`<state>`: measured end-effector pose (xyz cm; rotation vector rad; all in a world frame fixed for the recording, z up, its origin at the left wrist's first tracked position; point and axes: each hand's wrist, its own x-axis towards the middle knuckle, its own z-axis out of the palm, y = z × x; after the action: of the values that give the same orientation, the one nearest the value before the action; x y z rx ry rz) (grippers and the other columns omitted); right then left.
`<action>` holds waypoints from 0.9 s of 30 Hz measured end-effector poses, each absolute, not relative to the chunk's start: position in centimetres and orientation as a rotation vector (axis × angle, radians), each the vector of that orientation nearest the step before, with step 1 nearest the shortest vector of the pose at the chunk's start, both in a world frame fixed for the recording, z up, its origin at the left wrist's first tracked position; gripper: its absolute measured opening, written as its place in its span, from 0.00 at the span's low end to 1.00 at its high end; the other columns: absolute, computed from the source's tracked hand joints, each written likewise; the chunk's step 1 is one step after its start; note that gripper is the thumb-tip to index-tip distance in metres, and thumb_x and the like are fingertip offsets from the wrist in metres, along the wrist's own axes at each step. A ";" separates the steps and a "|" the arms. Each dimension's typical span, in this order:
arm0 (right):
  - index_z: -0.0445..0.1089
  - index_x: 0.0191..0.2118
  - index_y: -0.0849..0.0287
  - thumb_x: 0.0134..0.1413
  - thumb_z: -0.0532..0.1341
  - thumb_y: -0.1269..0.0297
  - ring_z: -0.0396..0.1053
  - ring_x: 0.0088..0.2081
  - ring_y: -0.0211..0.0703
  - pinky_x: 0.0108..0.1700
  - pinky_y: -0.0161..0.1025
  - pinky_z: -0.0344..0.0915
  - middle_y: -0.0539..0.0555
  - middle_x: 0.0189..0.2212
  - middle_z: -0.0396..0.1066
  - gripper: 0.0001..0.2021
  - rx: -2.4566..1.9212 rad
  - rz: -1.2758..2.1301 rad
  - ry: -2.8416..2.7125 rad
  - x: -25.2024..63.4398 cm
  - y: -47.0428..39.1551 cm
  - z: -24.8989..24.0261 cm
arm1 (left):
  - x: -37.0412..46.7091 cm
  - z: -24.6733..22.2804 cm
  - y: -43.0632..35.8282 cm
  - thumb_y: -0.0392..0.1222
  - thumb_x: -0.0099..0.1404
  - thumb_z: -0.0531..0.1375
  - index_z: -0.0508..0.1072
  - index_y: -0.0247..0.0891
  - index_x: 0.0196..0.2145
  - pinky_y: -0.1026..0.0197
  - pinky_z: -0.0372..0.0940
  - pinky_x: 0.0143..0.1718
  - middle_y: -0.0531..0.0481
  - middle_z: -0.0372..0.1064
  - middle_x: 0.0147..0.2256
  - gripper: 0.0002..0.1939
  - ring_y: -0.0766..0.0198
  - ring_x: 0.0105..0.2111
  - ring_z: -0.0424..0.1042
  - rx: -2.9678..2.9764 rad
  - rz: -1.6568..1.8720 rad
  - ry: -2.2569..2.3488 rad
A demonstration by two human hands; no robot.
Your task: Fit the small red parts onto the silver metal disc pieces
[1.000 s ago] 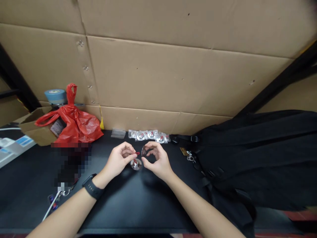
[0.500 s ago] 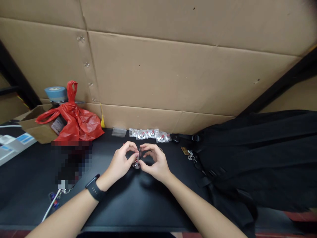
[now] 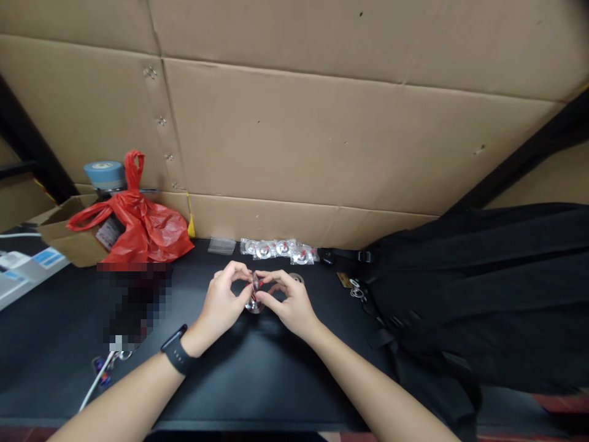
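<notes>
My left hand (image 3: 225, 293) pinches a small shiny metal disc (image 3: 255, 282), which looks like a finger cymbal and stands on edge between my hands. From the right, my right hand (image 3: 289, 302) has thumb and fingertips closed at the same disc, by a bit of red strap. Just below hangs or lies a second metal finger cymbal (image 3: 254, 306); whether it touches the table I cannot tell. Behind my right fingers a round metal piece (image 3: 298, 278) shows in part on the black table (image 3: 257, 380).
Along the cardboard wall (image 3: 294, 141) lie several bagged finger cymbals (image 3: 265, 249) and a clear plastic sleeve (image 3: 221, 245). A red plastic bag (image 3: 142, 224) and a cardboard box (image 3: 73, 236) stand left. A black backpack (image 3: 488, 294) fills the right; keys (image 3: 356, 290) lie beside it.
The disc has turned so that more of its face shows, and it has shifted slightly left. My right fingers have moved left with it, uncovering more of the round piece behind them.
</notes>
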<state>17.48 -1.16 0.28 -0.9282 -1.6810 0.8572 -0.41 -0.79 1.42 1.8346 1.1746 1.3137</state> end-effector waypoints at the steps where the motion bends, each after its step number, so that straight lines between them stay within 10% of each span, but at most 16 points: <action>1: 0.70 0.41 0.55 0.55 0.67 0.59 0.76 0.42 0.46 0.41 0.43 0.74 0.58 0.50 0.76 0.10 -0.934 0.875 -1.680 17.5 -1.1 0.3 | -0.4 1.4 -0.8 0.35 0.61 0.62 0.65 0.41 0.37 0.58 0.66 0.47 0.50 0.75 0.38 0.08 0.59 0.42 0.77 1.851 1.317 1.199; 27: 0.71 0.36 0.54 0.62 0.59 0.65 0.67 0.54 0.49 0.57 0.51 0.62 0.56 0.52 0.68 0.04 -0.964 0.660 -1.955 18.6 -1.0 1.4 | -0.9 1.4 -0.1 0.42 0.63 0.64 0.80 0.45 0.37 0.50 0.58 0.51 0.47 0.74 0.47 0.05 0.53 0.50 0.67 2.309 1.000 1.226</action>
<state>18.59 -0.97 1.43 -0.9639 -1.9547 0.6599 -0.89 -0.13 1.42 2.3092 1.2256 1.0004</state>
